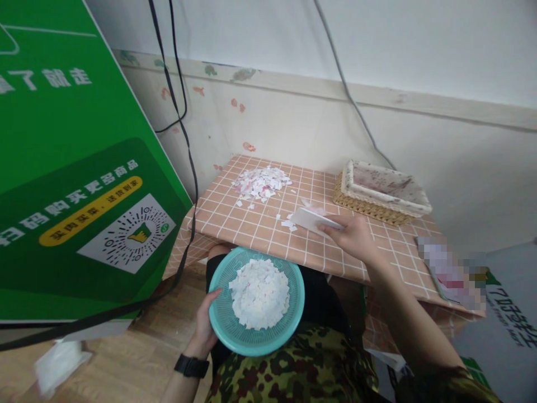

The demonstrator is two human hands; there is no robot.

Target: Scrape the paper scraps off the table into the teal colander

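the right grip (352, 236) is closed on a thin white card (312, 220), pinching it at its near end, with the card reaching out to the left of the fingers, low over the checked worktop (251, 226). just past the card's far edge, a few loose paper scraps (288, 223) lie on the cloth. farther to the left of the right grip, and beyond it, sits a loose heap of torn paper (260, 183), mostly white with some pink bits.

the left grip (205, 320) holds the near side of a teal plastic colander (296, 313), thumb over the rim; the colander is to the right of that grip, above the lap and in front of the worktop edge. inside it is a mound of small white paper pieces (260, 294) (a few show pinkish specks). a black wristband (192, 366) is on the wrist just below the left grip.

beyond the right grip and slightly to its right stands a cloth-lined wicker basket (369, 208), near the wall. well to the left of both grips rises a green printed panel (84, 123).
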